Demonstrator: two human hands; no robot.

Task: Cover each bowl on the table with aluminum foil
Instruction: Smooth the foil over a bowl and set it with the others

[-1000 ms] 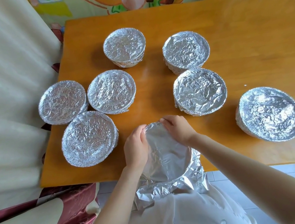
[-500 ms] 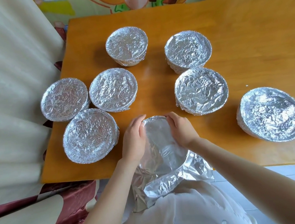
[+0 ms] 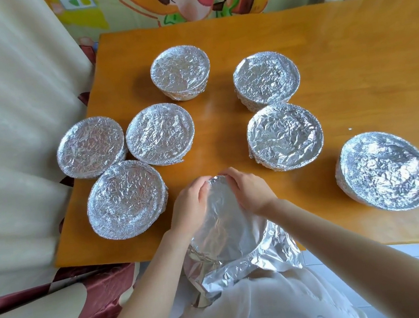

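Bowls, round and capped in crinkled silver foil, were spread over the broad orange-brown wooden table [image 3: 346, 36], presumably set aside as finished. A cluster of three covered bowls [image 3: 159, 134] was placed at 9 o'clock, one at 11, two between 12 and the centre, and one apart at 4. The eighth round bowl [image 3: 220, 210], not yet sealed, was placed at 6 o'clock against the near table edge, probably so that it could be worked at close reach and the surplus could hang free. A smooth silver aluminum foil sheet [image 3: 243, 268] was draped over it, its near side loose and spilling past the edge. The left hand [image 3: 190, 208] and the right hand [image 3: 249, 193] were set close together at the bowl's 12 o'clock rim, knuckles up, with the forearms reached in from 6 o'clock. The fingers of both were curled narrowly over that rim, and the foil was gripped and pressed down there. The fingertips were hidden behind it.
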